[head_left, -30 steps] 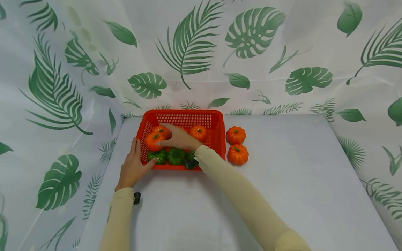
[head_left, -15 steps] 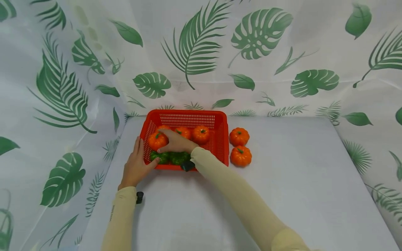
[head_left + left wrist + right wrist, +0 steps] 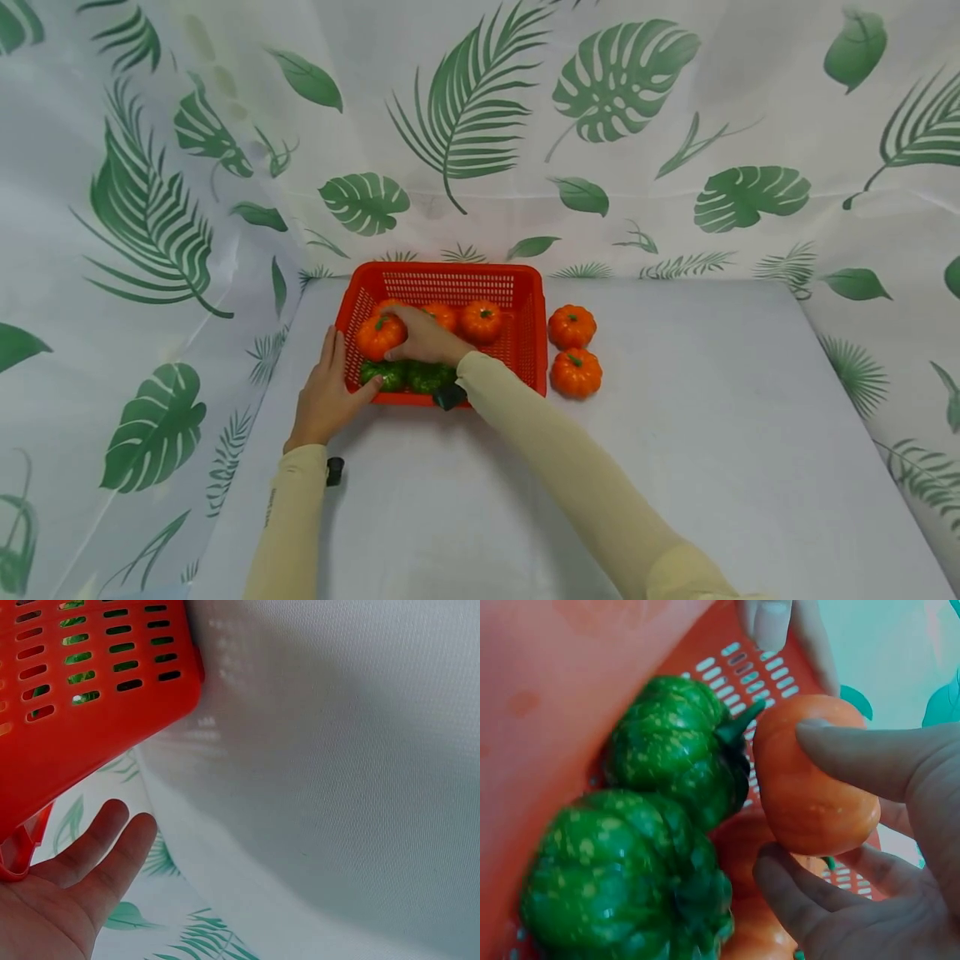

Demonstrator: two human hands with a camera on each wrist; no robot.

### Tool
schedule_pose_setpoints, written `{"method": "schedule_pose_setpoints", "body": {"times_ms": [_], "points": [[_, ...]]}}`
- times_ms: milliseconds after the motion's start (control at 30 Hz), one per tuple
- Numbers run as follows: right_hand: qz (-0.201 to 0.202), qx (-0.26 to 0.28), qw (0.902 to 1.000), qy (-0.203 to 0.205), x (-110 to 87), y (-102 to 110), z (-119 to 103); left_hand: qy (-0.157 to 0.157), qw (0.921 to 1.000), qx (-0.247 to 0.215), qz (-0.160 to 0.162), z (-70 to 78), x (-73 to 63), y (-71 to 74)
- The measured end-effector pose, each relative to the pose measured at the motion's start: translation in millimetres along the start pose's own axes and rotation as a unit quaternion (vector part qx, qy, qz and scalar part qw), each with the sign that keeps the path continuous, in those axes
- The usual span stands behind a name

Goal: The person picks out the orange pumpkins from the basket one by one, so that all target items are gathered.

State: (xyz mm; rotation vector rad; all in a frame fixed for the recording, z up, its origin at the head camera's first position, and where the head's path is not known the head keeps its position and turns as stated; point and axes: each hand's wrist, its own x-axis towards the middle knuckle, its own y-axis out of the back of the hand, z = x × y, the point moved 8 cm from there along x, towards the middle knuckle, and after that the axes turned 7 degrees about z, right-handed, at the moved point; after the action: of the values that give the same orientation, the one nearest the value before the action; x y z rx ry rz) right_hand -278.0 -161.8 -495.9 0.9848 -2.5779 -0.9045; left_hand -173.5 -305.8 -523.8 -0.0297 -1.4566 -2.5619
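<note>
My right hand [image 3: 426,335] reaches into the red plastic basket [image 3: 528,287] and grips a small orange pumpkin [image 3: 380,336] at its left end. In the right wrist view the thumb [image 3: 862,754] presses one side of that pumpkin and the fingers support the other. My left hand [image 3: 324,402] holds the basket's front left corner, thumb over the rim, straight fingers [image 3: 120,859] along the outside. Green pumpkins [image 3: 622,877] lie along the basket's front wall, partly hidden by the right wrist. Behind the gripped pumpkin are more orange pumpkins [image 3: 481,321], one mostly covered.
Two orange pumpkins [image 3: 572,326] stand on the white table [image 3: 720,433], just right of the basket. A white sheet with green leaf prints [image 3: 487,108] hangs behind and on both sides. Small dark devices [image 3: 335,471] are worn at the wrists.
The whole head view has shifted slightly, with the scene sliding right. The right hand stays on the same orange pumpkin, and the left hand keeps its place at the basket corner.
</note>
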Motion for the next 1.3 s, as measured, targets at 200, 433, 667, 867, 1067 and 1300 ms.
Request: {"method": "schedule_pose_setpoints", "body": {"times_ms": [200, 433, 667, 867, 1067, 1300], "points": [[0.012, 0.029, 0.9995, -0.002, -8.6, 15.7, 1.0, 0.000, 1.0000, -0.003, 0.001, 2.0, -0.5, 0.8], [0.045, 0.033, 0.9985, -0.003, -19.8, 41.4, 0.9, 0.003, 1.0000, -0.005, -0.002, 2.2, -1.0, -0.1], [0.081, 0.076, 0.9937, -0.020, -36.5, 67.3, 7.5, -0.001, 1.0000, -0.006, -0.003, 0.9, -0.8, -0.8], [0.110, 0.085, 0.9900, -0.024, -52.6, 85.9, 16.2, -0.001, 1.0000, -0.010, -0.001, -0.2, -1.9, 1.4], [0.128, 0.096, 0.9867, -0.025, -68.0, 99.4, 26.4, 0.003, 0.9999, -0.012, -0.008, 0.1, -5.1, 2.0], [0.148, 0.090, 0.9837, -0.048, -88.4, 118.7, 40.5, 0.002, 0.9999, -0.014, -0.009, 4.2, -4.8, 2.6]]}}
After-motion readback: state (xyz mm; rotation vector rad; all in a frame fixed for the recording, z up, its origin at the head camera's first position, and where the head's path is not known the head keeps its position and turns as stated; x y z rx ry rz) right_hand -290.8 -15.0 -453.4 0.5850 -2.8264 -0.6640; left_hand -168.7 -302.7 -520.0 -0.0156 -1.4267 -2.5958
